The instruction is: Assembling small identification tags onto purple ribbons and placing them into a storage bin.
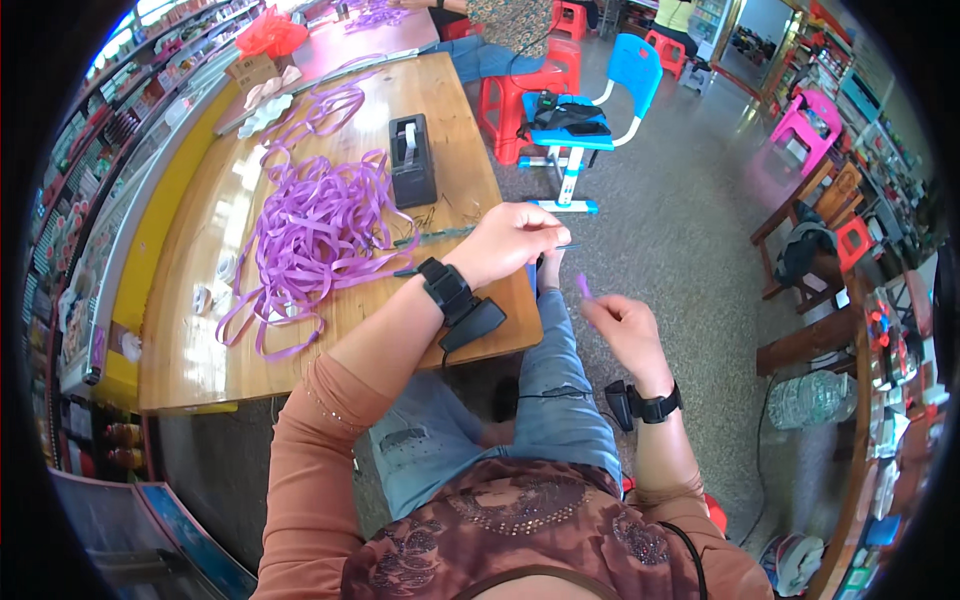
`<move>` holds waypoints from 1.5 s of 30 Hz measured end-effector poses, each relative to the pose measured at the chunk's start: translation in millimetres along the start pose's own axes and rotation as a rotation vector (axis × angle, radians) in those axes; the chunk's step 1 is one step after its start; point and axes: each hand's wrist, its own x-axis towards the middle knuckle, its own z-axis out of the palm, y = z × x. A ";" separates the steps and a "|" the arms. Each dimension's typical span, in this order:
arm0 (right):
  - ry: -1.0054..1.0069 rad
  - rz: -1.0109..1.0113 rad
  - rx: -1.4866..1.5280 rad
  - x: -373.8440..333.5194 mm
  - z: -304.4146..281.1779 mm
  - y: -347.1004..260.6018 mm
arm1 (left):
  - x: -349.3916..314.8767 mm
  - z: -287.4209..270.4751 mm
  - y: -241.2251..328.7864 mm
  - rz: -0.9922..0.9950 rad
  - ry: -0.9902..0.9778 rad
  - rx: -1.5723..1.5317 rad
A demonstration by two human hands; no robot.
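Note:
My left hand (510, 243) is raised just past the right edge of the wooden table. Its fingers pinch a thin dark strip (572, 246), whose kind is too small to make out. Lower and to the right, my right hand (628, 335) has thumb and forefinger closed on a short piece of purple ribbon (583, 286), its end sticking up. The two hands are apart. A large tangled heap of purple ribbon (315, 225) lies on the table, left of my left hand. Thin dark green strips (440, 236) lie between the heap and my left wrist.
On the wooden table (190, 330) stands a black tape dispenser (412, 165). A blue chair (632, 80) with a black item on its seat is beyond it, near red stools (500, 110). Another person (500, 40) sits at the far table. Shelves (870, 330) line the right.

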 end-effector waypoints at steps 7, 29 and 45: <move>-0.510 0.178 -0.194 27.2 59.9 99.6 | 6.8 -1.8 -7.2 -0.026 -0.014 -0.029; -0.220 -0.489 0.028 94.5 33.2 -179.3 | 12.5 6.5 -14.8 0.235 0.128 0.344; -0.646 -1.131 -0.752 172.7 237.0 -231.3 | 54.1 21.5 -70.7 0.780 0.458 0.586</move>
